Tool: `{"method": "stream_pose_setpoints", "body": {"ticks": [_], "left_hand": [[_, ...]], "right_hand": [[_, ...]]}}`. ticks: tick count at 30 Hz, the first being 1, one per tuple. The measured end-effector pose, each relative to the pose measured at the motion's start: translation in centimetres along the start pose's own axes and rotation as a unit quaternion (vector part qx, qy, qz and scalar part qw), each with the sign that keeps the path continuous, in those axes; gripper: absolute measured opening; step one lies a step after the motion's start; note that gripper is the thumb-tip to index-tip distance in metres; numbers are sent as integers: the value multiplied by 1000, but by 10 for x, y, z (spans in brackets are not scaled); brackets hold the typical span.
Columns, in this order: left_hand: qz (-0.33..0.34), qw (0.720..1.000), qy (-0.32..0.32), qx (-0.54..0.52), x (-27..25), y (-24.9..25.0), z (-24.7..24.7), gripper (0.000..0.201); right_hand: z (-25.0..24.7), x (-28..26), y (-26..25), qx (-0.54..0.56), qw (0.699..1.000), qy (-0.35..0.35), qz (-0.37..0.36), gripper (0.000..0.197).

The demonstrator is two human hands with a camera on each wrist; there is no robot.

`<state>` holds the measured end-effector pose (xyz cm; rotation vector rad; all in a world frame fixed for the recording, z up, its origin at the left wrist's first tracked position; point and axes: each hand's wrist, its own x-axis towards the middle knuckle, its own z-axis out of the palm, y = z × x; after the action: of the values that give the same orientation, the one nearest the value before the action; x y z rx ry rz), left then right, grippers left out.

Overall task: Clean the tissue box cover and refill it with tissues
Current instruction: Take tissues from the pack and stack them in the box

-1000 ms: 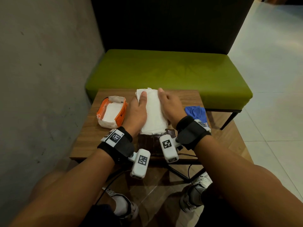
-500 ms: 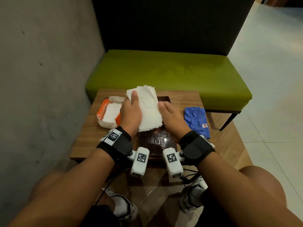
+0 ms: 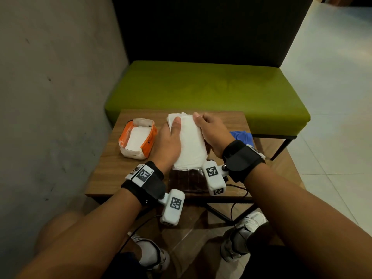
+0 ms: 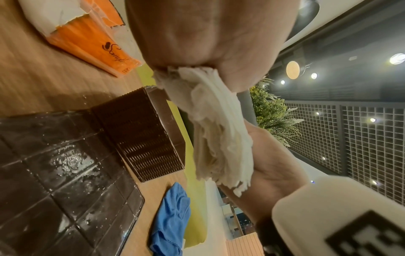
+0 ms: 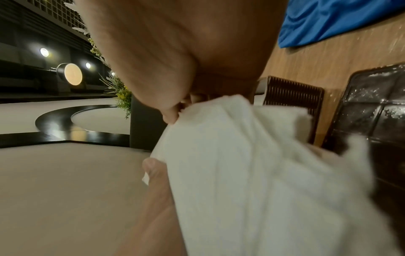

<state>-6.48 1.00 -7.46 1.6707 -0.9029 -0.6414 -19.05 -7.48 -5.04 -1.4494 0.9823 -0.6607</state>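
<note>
1. A small wooden table (image 3: 104, 174) stands before a green bench (image 3: 201, 91).
2. The tissue stack (image 3: 189, 141), lifted leftward half a second ago, is again centred above the dark tissue box cover (image 3: 188, 181).
3. The left hand (image 3: 167, 146) and the right hand (image 3: 214, 133) both pinch its edges, probably ready to insert it.

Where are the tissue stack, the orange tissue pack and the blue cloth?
tissue stack (image 3: 190, 141), head view, middle of top sheet.
orange tissue pack (image 3: 148, 142), head view, orange right side.
blue cloth (image 4: 170, 216), left wrist view, middle fold.
</note>
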Motion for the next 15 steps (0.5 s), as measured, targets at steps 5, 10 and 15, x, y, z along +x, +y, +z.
{"method": "stream_pose_setpoints", "body": {"ticks": [5,10,15], "left_hand": [[-15,1000,15,-18,1,-1,3,42],[-40,997,29,-52,5,4,0,40],[-98,993,19,-63,10,-6,-5,55]], "right_hand": [[6,-3,2,67,996,64,17,34],[9,-29,14,166,977,-89,95,50],[6,-25,29,146,986,-44,65,33]]}}
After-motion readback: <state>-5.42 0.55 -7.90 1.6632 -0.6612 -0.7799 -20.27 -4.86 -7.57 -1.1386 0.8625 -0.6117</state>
